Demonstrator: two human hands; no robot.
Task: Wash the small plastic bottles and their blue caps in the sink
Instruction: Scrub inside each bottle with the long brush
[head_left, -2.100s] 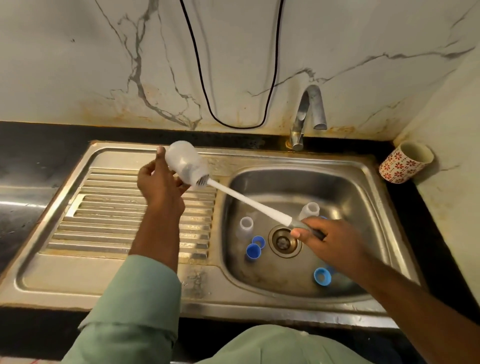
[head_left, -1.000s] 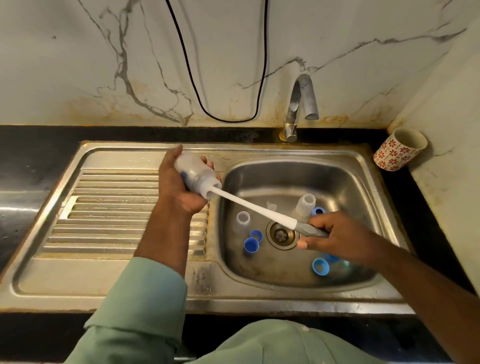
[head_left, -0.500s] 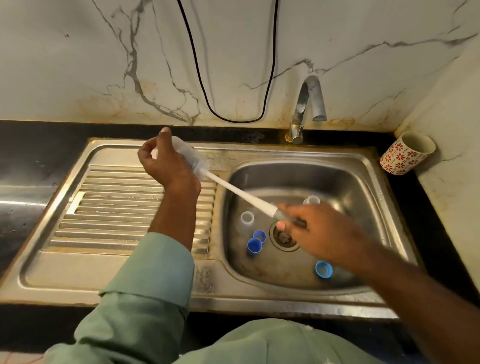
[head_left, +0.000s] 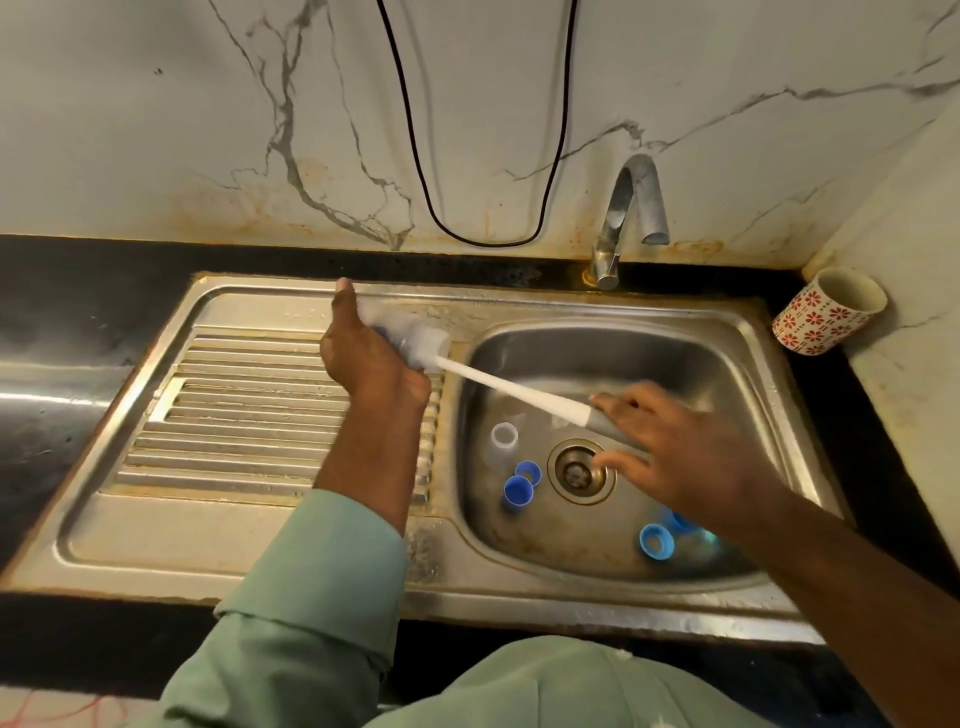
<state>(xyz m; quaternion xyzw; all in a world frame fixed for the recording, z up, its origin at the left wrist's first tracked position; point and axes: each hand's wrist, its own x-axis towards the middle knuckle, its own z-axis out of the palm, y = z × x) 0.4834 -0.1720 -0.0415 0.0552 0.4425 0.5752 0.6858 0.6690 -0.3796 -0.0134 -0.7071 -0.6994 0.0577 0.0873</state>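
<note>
The task looks early: one bottle (head_left: 415, 340) is being scrubbed at centre frame, while another bottle (head_left: 503, 441) and several blue caps (head_left: 518, 489) wait in the sink (head_left: 753, 343). The left hand (head_left: 371, 364) grips the bottle; the right hand (head_left: 670, 452), fingers loosely curled, holds the brush (head_left: 519, 388) handle.

In the sink basin (head_left: 727, 364), right of the drainboard (head_left: 249, 410), one bottle (head_left: 503, 441) stands left of the drain (head_left: 581, 470); two caps (head_left: 521, 483) lie between them, the tap (head_left: 631, 218) behind.
</note>
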